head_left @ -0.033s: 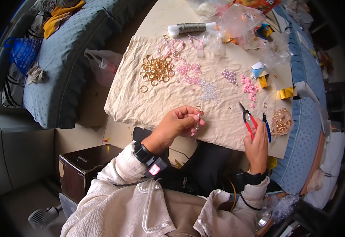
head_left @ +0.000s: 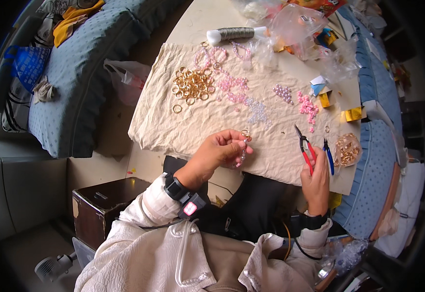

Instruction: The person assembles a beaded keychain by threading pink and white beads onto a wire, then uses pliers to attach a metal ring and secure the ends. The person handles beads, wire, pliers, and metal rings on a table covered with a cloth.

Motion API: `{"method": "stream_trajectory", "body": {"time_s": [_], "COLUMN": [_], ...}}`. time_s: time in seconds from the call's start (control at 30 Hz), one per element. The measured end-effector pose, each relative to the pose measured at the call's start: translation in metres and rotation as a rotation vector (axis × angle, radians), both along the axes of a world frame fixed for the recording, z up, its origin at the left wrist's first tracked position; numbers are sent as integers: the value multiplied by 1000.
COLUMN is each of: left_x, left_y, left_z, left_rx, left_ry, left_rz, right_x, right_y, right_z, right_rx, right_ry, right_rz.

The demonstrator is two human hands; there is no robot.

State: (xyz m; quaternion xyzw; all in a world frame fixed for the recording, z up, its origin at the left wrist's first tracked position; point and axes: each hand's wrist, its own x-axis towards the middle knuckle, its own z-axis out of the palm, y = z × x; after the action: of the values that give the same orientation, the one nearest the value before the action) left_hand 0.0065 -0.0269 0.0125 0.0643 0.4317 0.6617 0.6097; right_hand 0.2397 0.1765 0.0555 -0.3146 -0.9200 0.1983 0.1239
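My left hand (head_left: pixel 224 148) is closed in a pinch at the cloth's near edge. It holds a short strand of pale pink and clear beads (head_left: pixel 243 156), with a gold ring (head_left: pixel 245 133) at its upper end. My right hand (head_left: pixel 317 180) is closed on the red handles of a pair of pliers (head_left: pixel 305 147), whose dark jaws point away from me. Just right of that hand lies a blue-handled tool (head_left: pixel 329 158). Farther off on the beige cloth (head_left: pixel 163 126) are a heap of gold rings (head_left: pixel 193 86) and loose pink (head_left: pixel 307 108), purple (head_left: pixel 283 94) and pale blue beads (head_left: pixel 256 112).
A clear bag of gold pieces (head_left: pixel 347 150) sits at the table's right side. At the back are a spool of grey cord (head_left: pixel 236 33) and crumpled plastic bags (head_left: pixel 297 29). Beaded loops (head_left: pixel 211 57) lie near the spool. Blue padded seats (head_left: pixel 83 78) flank the table.
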Motion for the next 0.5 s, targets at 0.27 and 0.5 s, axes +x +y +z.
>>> {"method": "stream_trajectory", "body": {"time_s": [0.27, 0.5], "left_x": [-1, 1], "left_y": [-1, 0], "left_z": [1, 0], "left_rx": [18, 27], "left_ry": [1, -23], "left_rz": [11, 11], "right_x": [-26, -29], "right_y": [-29, -33], "right_z": [24, 24], "right_rx": [-365, -370], "right_ry": [56, 12], "right_rz": [227, 226]}}
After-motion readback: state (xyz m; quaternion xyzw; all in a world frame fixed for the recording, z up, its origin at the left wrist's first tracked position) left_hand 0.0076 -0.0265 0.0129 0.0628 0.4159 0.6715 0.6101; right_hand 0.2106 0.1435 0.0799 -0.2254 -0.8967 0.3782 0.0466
